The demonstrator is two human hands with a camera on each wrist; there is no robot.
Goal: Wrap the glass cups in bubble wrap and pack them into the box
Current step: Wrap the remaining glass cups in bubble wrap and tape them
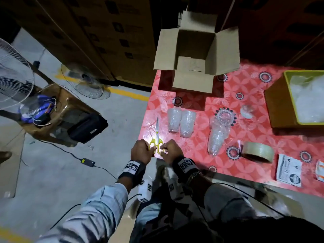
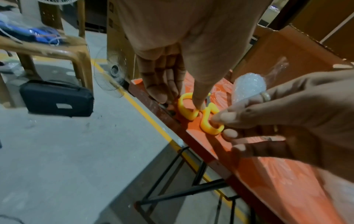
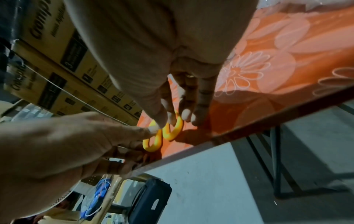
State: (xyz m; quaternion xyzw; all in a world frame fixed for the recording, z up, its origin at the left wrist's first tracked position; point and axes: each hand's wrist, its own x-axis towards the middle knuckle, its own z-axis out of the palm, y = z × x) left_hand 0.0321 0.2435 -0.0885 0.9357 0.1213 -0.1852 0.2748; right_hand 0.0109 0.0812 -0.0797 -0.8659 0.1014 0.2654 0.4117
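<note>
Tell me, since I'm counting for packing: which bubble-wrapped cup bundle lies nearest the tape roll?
The long tapered bundle, lying just left of the tape roll; the two shorter wrapped cups lie farther left, beside the scissors.

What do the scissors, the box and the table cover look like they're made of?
Scissors: glossy yellow moulded handles, probably plastic; pale reflective blades, likely steel. Box: matte brown corrugated cardboard, judging by its creased open flaps. Table cover: red floral sheet with a glare spot near the hands, so probably vinyl or oilcloth rather than fabric.
</note>
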